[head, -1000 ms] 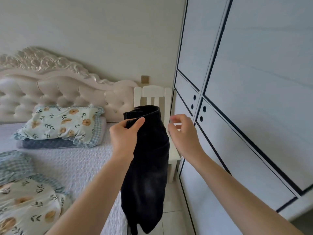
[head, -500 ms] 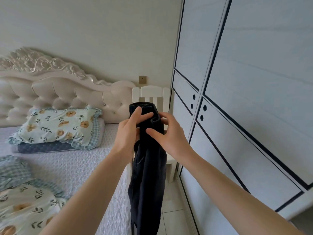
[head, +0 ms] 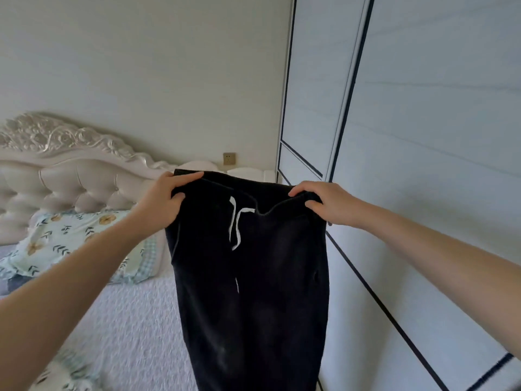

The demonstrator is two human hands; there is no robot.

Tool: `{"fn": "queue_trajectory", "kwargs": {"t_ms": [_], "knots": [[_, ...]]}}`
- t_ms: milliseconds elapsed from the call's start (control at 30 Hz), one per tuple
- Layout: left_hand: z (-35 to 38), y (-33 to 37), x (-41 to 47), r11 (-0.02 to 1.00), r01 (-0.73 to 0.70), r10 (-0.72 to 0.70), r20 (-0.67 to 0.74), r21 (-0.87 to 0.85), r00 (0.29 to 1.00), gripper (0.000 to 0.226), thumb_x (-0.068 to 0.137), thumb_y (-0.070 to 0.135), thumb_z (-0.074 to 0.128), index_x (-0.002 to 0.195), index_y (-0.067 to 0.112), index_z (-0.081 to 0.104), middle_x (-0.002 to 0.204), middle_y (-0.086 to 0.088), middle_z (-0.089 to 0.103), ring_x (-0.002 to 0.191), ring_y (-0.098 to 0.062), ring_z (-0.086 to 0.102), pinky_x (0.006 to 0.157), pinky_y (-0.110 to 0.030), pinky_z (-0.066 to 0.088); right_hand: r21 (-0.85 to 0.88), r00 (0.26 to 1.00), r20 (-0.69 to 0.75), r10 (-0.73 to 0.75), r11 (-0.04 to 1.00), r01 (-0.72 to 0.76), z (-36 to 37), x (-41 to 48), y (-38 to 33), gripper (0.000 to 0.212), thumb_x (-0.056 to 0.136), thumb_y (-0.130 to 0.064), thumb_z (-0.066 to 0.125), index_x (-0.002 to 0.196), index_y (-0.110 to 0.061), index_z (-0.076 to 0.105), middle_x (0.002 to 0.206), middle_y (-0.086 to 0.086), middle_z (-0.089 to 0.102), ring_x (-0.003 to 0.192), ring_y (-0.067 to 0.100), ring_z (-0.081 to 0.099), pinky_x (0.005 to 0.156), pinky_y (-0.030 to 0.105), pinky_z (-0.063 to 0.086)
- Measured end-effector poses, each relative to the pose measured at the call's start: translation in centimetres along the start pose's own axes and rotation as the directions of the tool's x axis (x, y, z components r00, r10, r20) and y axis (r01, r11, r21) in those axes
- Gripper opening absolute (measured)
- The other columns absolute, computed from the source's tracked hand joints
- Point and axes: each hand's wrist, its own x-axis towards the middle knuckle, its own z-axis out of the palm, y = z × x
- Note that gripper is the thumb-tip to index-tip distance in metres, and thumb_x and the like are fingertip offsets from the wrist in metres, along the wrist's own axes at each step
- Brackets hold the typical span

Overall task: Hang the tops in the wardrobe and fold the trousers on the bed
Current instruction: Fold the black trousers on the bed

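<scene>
Left of the wardrobe (head: pixel 423 136), in mid-air: black trousers (head: pixel 253 277) held up by the waistband, spread wide, front toward the camera.

- Left hand (head: pixel 165 203) clamps the waistband corner farther from the wardrobe, with fingers over the top edge and thumb on the near face.
- Right hand (head: pixel 329 206) clamps the corner nearest the wardrobe, fingers curled over the edge. Both hands are clenched on fabric.
- Waistband sags slightly between the two hands.
- White drawstring (head: pixel 235 221) hangs from the waistband centre, down the front.
- Legs hang straight down and run off the bottom of the frame, so the hems are not visible.
- Trousers are off the bed (head: pixel 135 320). They probably hang over its wardrobe-side edge, but the cloth hides that, so I can't confirm.

Rest:
- Wardrobe doors are shut: white panels with dark trim lines.
- Bed sits left of the wardrobe under a white textured cover.
- Floral pillow (head: pixel 70 244) lies against the tufted headboard (head: pixel 70 176), well away from the wardrobe.
- Socket (head: pixel 229 158) is on the back wall, just left of the wardrobe.
- White chair (head: pixel 249 173) top shows just above the waistband, beside the wardrobe.
- Floral quilt (head: pixel 64 373) is at the bed end farthest from the headboard, blurred.
</scene>
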Motion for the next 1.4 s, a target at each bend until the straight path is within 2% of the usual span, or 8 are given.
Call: {"fn": "queue_trajectory", "kwargs": {"t_ms": [200, 367, 633, 767, 900, 1067, 1233, 1400], "knots": [[-3.0, -1.0, 4.3, 0.973, -0.057, 0.026, 0.135, 0.223, 0.990, 0.058, 0.091, -0.008, 0.037, 0.132, 0.029, 0.056, 0.122, -0.007, 0.046, 0.113, -0.024, 0.047, 0.098, -0.033, 0.039, -0.163, 0.997, 0.078, -0.003, 0.987, 0.015, -5.7, 4.4, 3.7, 0.036, 0.096, -0.005, 0.046, 0.117, -0.031, 0.058, 0.115, -0.001, 0.061, 0.099, 0.024, 0.061, 0.089, 0.042, 0.051], [-3.4, -1.3, 6.5, 0.987, -0.036, -0.002, 0.232, 0.159, 0.973, 0.031, 0.092, 0.010, 0.057, 0.105, 0.037, 0.055, 0.103, 0.007, 0.059, 0.090, -0.015, 0.059, 0.074, -0.028, 0.044, -0.361, 0.986, 0.166, -0.027, 0.929, 0.086, -8.2, 9.0, 6.0, 0.022, 0.096, -0.007, 0.049, 0.111, -0.020, 0.058, 0.108, 0.004, 0.058, 0.099, 0.022, 0.054, 0.090, 0.039, 0.046], [-5.2, -0.8, 14.1, 0.778, -0.229, 0.159, 0.170, 0.586, 0.973, 0.026, 0.084, 0.023, 0.075, 0.095, 0.025, 0.050, 0.083, 0.011, 0.056, 0.074, -0.016, 0.053, 0.062, -0.021, 0.035, -0.507, 0.976, 0.206, -0.064, 0.846, 0.162, -11.0, 16.2, 7.7, 0.040, 0.090, 0.005, 0.038, 0.089, -0.033, 0.052, 0.096, -0.002, 0.053, 0.090, 0.022, 0.055, 0.080, 0.037, 0.049], [-8.2, 1.1, 19.3, 0.661, -0.258, 0.209, 0.157, 0.705, 0.965, 0.026, 0.086, 0.021, 0.073, 0.090, 0.022, 0.047, 0.084, 0.005, 0.056, 0.076, -0.021, 0.052, 0.069, -0.032, 0.040, -0.547, 0.984, 0.125, -0.125, 0.819, 0.173, -14.7, 19.9, 8.2, 0.047, 0.091, 0.005, 0.038, 0.104, -0.037, 0.055, 0.088, -0.016, 0.044, 0.088, 0.016, 0.053, 0.075, 0.034, 0.047], [-11.1, 4.4, 24.3, 0.617, -0.234, 0.236, 0.108, 0.752, 0.966, 0.022, 0.090, 0.021, 0.067, 0.085, 0.021, 0.045, 0.081, 0.006, 0.052, 0.073, -0.017, 0.049, 0.065, -0.031, 0.033, -0.659, 0.979, -0.025, -0.204, 0.740, 0.137, -19.4, 23.2, 7.9, 0.036, 0.094, -0.003, 0.041, 0.109, -0.030, 0.060, 0.096, -0.006, 0.049, 0.086, 0.017, 0.053, 0.063, 0.031, 0.041], [-12.5, 6.8, 27.7, 0.682, -0.209, 0.221, 0.074, 0.701, 0.972, 0.026, 0.094, 0.017, 0.062, 0.080, 0.023, 0.041, 0.075, 0.001, 0.053, 0.065, -0.015, 0.045, 0.059, -0.031, 0.035, -0.748, 0.983, -0.082, -0.165, 0.662, 0.049, -23.8, 25.2, 7.5, 0.023, 0.094, -0.019, 0.055, 0.111, -0.031, 0.064, 0.103, -0.009, 0.048, 0.090, 0.015, 0.051, 0.060, 0.027, 0.035], [-12.9, 5.9, 29.4, 0.800, -0.202, 0.192, 0.078, 0.564, 0.978, 0.018, 0.096, 0.014, 0.059, 0.088, 0.030, 0.058, 0.090, 0.001, 0.063, 0.084, -0.020, 0.059, 0.071, -0.034, 0.046, -0.635, 0.996, 0.027, -0.084, 0.768, 0.083, -23.1, 26.3, 8.3, 0.021, 0.094, -0.012, 0.048, 0.089, -0.030, 0.057, 0.089, -0.009, 0.055, 0.092, 0.018, 0.055, 0.080, 0.031, 0.046], [-13.5, 5.0, 31.8, 0.840, -0.193, 0.244, -0.035, 0.507, 0.969, 0.015, 0.095, 0.014, 0.061, 0.089, 0.027, 0.065, 0.091, 0.002, 0.066, 0.087, -0.018, 0.061, 0.073, -0.033, 0.044, -0.586, 0.993, 0.116, 0.010, 0.808, 0.060, -20.5, 28.2, 9.6, 0.026, 0.092, -0.041, 0.055, 0.115, -0.030, 0.055, 0.090, -0.018, 0.049, 0.095, 0.014, 0.050, 0.072, 0.023, 0.040]]}}
